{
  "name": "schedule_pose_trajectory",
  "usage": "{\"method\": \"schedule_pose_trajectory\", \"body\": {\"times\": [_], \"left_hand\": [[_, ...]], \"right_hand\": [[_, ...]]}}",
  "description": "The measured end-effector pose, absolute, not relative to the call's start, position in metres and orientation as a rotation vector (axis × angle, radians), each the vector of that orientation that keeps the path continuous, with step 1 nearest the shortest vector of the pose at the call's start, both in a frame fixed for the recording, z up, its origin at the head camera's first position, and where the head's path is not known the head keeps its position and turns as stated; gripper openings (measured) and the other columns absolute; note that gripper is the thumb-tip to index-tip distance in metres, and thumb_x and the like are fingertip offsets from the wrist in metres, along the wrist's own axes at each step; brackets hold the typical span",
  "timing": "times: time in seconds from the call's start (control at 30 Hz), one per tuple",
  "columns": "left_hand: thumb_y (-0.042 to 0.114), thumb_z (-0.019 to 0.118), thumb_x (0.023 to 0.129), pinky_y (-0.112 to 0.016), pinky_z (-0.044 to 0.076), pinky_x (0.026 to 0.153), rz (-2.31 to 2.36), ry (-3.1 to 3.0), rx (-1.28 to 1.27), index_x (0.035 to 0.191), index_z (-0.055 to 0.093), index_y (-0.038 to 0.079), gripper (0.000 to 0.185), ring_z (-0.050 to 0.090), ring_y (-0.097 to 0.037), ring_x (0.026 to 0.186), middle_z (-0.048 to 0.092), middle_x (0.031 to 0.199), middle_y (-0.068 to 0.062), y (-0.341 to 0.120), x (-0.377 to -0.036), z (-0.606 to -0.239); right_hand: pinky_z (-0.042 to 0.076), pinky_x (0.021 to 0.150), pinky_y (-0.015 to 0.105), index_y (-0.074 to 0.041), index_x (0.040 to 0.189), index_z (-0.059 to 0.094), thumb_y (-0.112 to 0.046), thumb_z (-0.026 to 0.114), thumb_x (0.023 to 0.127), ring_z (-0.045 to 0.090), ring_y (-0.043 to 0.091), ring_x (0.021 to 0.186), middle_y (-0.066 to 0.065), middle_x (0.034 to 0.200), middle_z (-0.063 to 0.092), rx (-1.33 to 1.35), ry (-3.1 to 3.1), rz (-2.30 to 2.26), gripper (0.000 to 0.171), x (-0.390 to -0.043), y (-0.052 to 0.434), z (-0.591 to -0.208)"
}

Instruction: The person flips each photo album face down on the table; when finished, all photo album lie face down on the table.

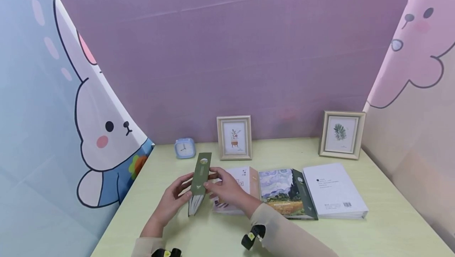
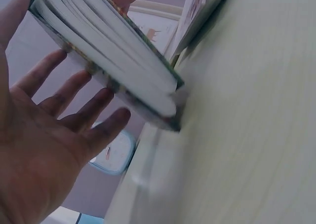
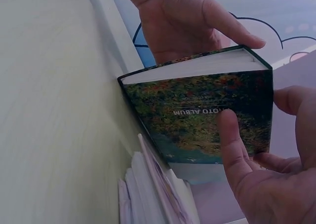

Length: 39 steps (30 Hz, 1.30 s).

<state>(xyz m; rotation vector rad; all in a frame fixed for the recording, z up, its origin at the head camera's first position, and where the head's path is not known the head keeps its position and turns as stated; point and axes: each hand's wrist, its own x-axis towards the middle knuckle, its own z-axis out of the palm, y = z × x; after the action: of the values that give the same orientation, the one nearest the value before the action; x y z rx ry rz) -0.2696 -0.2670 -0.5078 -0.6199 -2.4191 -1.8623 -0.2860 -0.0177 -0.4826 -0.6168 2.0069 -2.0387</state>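
Note:
A photo album (image 1: 201, 172) with a dark green spine stands upright on its page edges at the left of the table, spine up. My left hand (image 1: 170, 203) is at its left side, fingers spread and nearly straight, fingertips on the cover, thumb by the near end of the spine. From the right, my right hand (image 1: 227, 189) grips the album, thumb at the spine and fingers against the painted cover, as the right wrist view shows. White page edges (image 2: 106, 51) face the left wrist camera, slightly fanned.
Right of the hands lie a pink and white album (image 1: 254, 182), partly behind my right hand, a landscape-painting album (image 1: 284, 190) and a white book (image 1: 334, 190) with a barcode. Behind stand a blue clock (image 1: 185, 148), a plant-picture frame (image 1: 234, 137) and a leaf-picture frame (image 1: 342, 134).

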Motion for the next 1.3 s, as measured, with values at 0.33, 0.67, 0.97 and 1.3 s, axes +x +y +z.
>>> {"method": "schedule_pose_trajectory", "body": {"times": [0.33, 0.67, 0.97, 1.3], "left_hand": [[0.012, 0.069, 0.102, -0.064, 0.035, 0.118, -1.823, -2.495, -0.644, 0.156, 0.048, 0.011, 0.057, 0.035, -0.041, 0.151, 0.042, 0.163, -0.013, -0.276, -0.271, -0.511], [0.02, 0.086, 0.089, -0.059, 0.035, 0.12, -1.748, -2.615, -0.543, 0.153, 0.052, 0.02, 0.072, 0.035, -0.037, 0.151, 0.042, 0.162, -0.009, -0.285, -0.272, -0.515], [0.033, 0.093, 0.081, -0.061, 0.032, 0.121, -1.532, -2.721, -0.465, 0.149, 0.056, 0.03, 0.078, 0.036, -0.035, 0.15, 0.046, 0.159, -0.005, -0.29, -0.273, -0.52], [0.035, 0.094, 0.079, -0.063, 0.03, 0.119, -1.405, -2.733, -0.487, 0.149, 0.058, 0.029, 0.079, 0.036, -0.041, 0.149, 0.047, 0.159, -0.007, -0.295, -0.275, -0.525]], "right_hand": [[0.064, 0.086, 0.051, -0.002, 0.154, 0.046, -0.009, 0.073, 0.098, 0.072, 0.026, 0.097, 0.015, 0.119, 0.066, -0.573, 2.035, -2.036, 0.063, -0.289, -0.02, -0.494], [0.065, 0.083, 0.045, 0.002, 0.148, 0.048, -0.007, 0.076, 0.093, 0.072, 0.022, 0.095, 0.016, 0.12, 0.067, -0.584, 2.079, -2.019, 0.062, -0.289, -0.02, -0.5], [0.064, 0.073, 0.039, 0.0, 0.147, 0.054, -0.008, 0.081, 0.09, 0.07, 0.02, 0.092, 0.012, 0.117, 0.066, -0.543, 2.205, -1.947, 0.063, -0.289, -0.022, -0.505], [0.062, 0.063, 0.028, 0.003, 0.141, 0.058, -0.006, 0.086, 0.084, 0.066, 0.015, 0.089, 0.009, 0.117, 0.065, -0.544, 2.329, -1.841, 0.064, -0.291, -0.027, -0.513]]}}
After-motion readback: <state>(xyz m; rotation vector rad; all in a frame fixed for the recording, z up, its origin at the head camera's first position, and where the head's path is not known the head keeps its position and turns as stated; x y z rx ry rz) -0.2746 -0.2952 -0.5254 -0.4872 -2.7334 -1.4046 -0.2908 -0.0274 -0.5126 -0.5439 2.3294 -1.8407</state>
